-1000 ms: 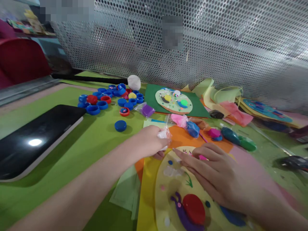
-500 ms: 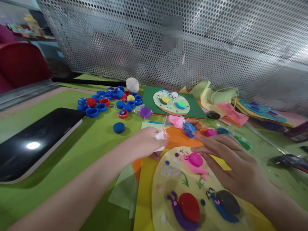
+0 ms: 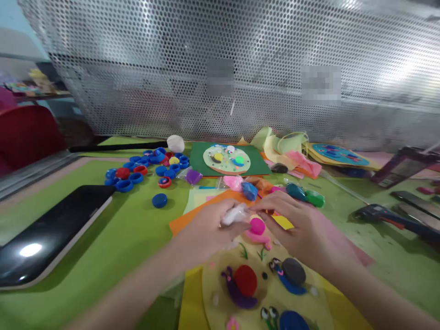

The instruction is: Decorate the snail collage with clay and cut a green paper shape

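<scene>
My left hand [image 3: 215,224] grips a clear plastic packet of white modelling clay [image 3: 235,214]. Bent toward the same packet, my right hand [image 3: 292,224] has its thumb and fingertips drawn together at the wrapper's right edge; the exact contact is blurred. Below both hands lies a pale yellow round board [image 3: 220,275] with clay snails on it. These include a pink snail [image 3: 257,227], a purple snail with a red cap shell [image 3: 245,280] and a blue snail with a grey shell [image 3: 294,271]. At the bottom edge, a snail with a dark blue shell [image 3: 294,321] is partly cut off.
Several bottle caps [image 3: 134,178] are heaped at the back left, beside a black tablet-like device [image 3: 51,229]. More clay packets [image 3: 233,182] lie beyond my hands. A finished snail board [image 3: 227,159] rests on green card. At right is a glue gun [image 3: 378,215]. Perforated metal [image 3: 154,91] stands behind.
My left hand has brought the white clay packet rightward over the board. My right hand has moved left to meet it at the wrapper. The camera view has shifted.
</scene>
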{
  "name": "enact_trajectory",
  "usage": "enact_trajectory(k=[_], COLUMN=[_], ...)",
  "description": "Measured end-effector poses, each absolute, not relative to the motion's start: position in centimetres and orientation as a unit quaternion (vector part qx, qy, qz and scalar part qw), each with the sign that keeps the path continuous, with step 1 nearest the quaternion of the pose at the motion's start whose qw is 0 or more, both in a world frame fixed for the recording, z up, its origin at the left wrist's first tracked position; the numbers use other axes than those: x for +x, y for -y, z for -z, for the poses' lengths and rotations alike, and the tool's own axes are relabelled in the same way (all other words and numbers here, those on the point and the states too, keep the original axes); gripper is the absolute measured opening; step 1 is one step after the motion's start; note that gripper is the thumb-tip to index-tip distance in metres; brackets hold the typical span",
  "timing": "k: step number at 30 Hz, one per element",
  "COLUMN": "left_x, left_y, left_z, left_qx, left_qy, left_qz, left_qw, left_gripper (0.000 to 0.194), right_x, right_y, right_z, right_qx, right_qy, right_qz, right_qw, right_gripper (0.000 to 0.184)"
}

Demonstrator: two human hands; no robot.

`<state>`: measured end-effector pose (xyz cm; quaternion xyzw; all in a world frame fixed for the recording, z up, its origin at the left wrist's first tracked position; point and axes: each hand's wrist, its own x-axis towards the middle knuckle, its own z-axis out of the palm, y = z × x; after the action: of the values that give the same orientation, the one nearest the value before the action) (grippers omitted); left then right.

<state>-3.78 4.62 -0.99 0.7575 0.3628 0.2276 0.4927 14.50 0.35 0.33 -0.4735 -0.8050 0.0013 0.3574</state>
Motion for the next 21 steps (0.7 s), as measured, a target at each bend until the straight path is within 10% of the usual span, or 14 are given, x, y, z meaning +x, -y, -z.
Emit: enact_trajectory(k=[21], left_x=[-3.8], left_y=[-3.6], left_z=[-0.2], left_qx=[0.699], left_qy=[-0.363], left_qz=[-0.145], left_qw=[0.599], left_gripper=[0.028], right_x=[15.6], right_y=[-0.4], right_z=[-0.7], right_qx=[-0.372], right_qy=[0.838], right_qz=[-0.121], right_qw=[0.38], right_gripper=[0.005])
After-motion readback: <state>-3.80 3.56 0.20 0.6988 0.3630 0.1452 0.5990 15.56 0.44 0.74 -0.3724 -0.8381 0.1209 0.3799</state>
